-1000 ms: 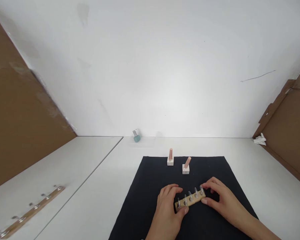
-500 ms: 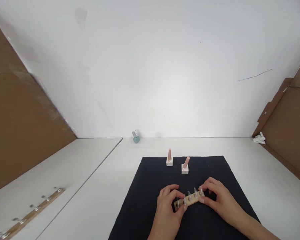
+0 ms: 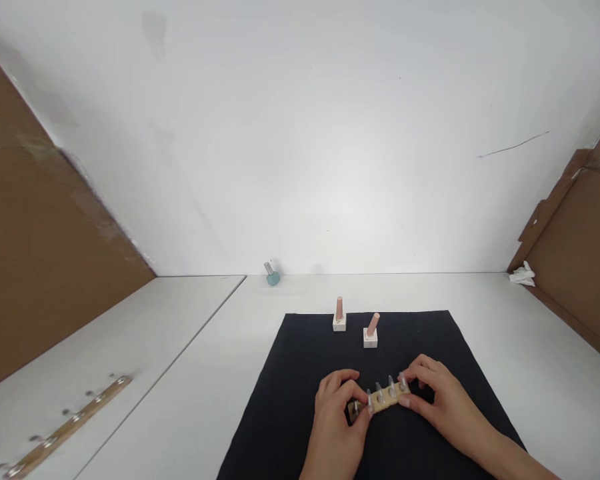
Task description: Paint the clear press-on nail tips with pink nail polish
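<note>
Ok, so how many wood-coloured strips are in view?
2. One strip is between the left hand and right hand, partly covered by fingers; the other strip lies on the white table, far left. Anything under the hands can't be seen.

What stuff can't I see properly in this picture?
In the head view:
Part of the held strip: hidden behind the left hand's finger and thumb.
Near end of the far-left strip: cut off by the bottom edge.
The mat's near edge: cut off there too.
Marks on the pink-capped bottles: too small to read.
</note>
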`<act>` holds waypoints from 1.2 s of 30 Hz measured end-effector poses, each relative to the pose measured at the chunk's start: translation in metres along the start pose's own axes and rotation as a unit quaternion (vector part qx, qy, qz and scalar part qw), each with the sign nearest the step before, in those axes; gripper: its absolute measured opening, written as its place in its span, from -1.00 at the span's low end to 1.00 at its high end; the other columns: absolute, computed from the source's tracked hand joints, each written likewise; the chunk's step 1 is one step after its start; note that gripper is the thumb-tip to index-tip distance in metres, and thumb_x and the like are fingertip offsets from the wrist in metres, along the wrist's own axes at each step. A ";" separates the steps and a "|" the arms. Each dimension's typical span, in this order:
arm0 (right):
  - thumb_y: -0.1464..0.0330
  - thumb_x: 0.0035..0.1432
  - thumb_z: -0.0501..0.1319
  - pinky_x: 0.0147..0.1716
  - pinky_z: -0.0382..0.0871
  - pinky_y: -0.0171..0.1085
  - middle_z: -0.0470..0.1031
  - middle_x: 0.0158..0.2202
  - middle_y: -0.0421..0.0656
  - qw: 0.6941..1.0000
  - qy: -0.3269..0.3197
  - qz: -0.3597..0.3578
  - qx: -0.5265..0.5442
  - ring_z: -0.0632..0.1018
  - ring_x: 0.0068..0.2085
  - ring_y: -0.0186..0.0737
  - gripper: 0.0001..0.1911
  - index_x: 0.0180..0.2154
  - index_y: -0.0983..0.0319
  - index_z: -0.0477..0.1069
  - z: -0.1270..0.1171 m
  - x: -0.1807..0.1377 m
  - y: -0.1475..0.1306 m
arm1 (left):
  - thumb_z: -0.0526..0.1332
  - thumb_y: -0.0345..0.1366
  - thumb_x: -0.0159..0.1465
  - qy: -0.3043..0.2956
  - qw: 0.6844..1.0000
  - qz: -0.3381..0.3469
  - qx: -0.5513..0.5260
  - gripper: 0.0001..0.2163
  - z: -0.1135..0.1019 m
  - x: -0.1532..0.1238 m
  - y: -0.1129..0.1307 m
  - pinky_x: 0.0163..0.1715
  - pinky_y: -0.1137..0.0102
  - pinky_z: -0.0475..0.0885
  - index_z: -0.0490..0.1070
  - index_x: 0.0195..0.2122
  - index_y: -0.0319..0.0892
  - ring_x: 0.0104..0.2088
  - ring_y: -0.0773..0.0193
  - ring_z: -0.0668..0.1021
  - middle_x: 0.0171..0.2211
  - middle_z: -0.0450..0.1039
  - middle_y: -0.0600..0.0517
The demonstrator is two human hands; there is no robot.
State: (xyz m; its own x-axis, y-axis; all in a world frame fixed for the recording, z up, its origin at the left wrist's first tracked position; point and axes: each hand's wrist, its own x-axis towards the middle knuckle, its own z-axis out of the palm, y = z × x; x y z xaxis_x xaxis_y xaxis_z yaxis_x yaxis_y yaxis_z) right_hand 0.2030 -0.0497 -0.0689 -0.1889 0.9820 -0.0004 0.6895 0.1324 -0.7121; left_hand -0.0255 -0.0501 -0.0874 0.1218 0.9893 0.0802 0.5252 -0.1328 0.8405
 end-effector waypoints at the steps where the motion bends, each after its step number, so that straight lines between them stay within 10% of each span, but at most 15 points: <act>1: 0.35 0.21 0.35 -0.12 0.42 -0.13 0.53 -0.16 -0.17 1.000 0.000 0.001 -0.001 0.53 -0.18 -0.08 -0.92 -0.21 0.09 0.57 0.000 0.000 0.000 | 0.25 -0.59 0.12 0.003 1.000 0.002 0.001 -0.78 0.000 0.000 0.000 0.16 -0.02 0.43 0.48 -0.46 -0.08 0.17 -0.10 0.50 0.02 0.56 -0.08; 19: 0.41 0.15 0.42 -0.07 0.41 -0.11 0.54 -0.11 -0.18 1.000 -0.011 0.002 -0.006 0.53 -0.12 -0.05 -0.76 -0.12 0.05 0.59 -0.003 -0.002 -0.003 | 0.25 -0.56 0.16 -0.002 1.000 0.002 0.029 -0.81 0.003 0.002 -0.002 0.19 -0.06 0.39 0.47 -0.44 -0.08 0.18 -0.11 0.49 0.03 0.56 -0.10; 28: 0.40 0.23 0.35 -0.11 0.44 -0.19 0.51 -0.15 -0.19 1.000 0.001 -0.005 0.001 0.53 -0.15 -0.12 -0.93 -0.24 0.12 0.52 -0.004 -0.006 -0.006 | 0.28 -0.46 0.14 -0.031 0.999 -0.040 -0.015 -0.45 -0.005 -0.008 -0.005 0.29 -0.02 0.33 0.38 0.20 -0.09 0.32 -0.09 0.38 0.23 0.41 -0.14; 36: 0.28 0.31 0.31 -0.29 0.50 -0.27 0.52 -0.20 -0.17 0.992 0.100 -0.071 -0.034 0.56 -0.29 -0.18 -0.95 -0.21 0.09 0.50 -0.017 -0.041 0.004 | 0.22 -0.24 0.31 0.057 0.998 -0.002 0.026 -0.66 -0.031 -0.018 -0.020 0.19 -0.03 0.46 0.50 0.11 0.02 0.30 -0.14 0.42 0.24 0.43 -0.07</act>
State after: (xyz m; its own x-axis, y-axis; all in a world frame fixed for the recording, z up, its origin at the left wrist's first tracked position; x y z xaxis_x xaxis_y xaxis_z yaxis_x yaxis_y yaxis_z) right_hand 0.2256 -0.0873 -0.0600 -0.1494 0.9593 0.2398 0.7128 0.2726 -0.6463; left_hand -0.0642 -0.0634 -0.0888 0.0244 0.9899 0.1396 0.5686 -0.1286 0.8125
